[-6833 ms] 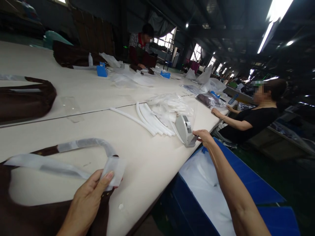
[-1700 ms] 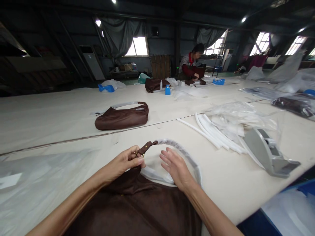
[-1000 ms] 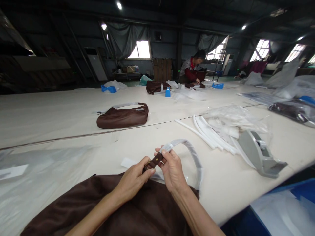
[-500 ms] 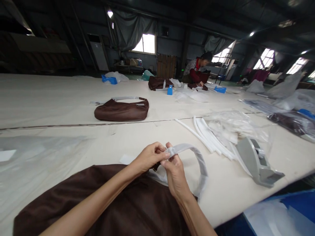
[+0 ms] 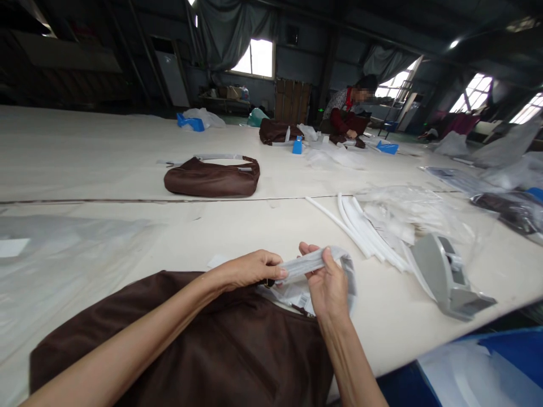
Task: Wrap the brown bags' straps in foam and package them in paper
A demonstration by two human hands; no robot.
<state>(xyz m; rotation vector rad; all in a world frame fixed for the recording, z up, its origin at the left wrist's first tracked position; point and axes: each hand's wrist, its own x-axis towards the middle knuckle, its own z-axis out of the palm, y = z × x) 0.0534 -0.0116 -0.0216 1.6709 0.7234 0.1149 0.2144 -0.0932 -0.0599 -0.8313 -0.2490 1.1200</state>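
Observation:
A dark brown handbag (image 5: pixel 203 345) lies on the pale table in front of me. Its strap (image 5: pixel 306 263) arches up from the bag's opening, wrapped in whitish film. My left hand (image 5: pixel 258 268) pinches the strap near its left end, beside a dark fitting with a bit of metal. Farther along, my right hand (image 5: pixel 328 280) has the strap between thumb and fingers. Inside the bag's mouth shows clear plastic with a barcode label (image 5: pixel 303 301), close to the zipper.
A second brown bag (image 5: pixel 212 178) lies beyond the table seam. White foam rods (image 5: pixel 365 232), crumpled plastic bags (image 5: pixel 411 209) and a grey tape dispenser (image 5: pixel 445 277) are to the right. Plastic sheeting (image 5: pixel 63 271) covers the left. A co-worker (image 5: pixel 348 116) bends over the far table edge.
My right hand has slid right along the strap, away from my left hand, which stays near the strap's end. The strap between them is now stretched straighter. My view has tipped slightly downward.

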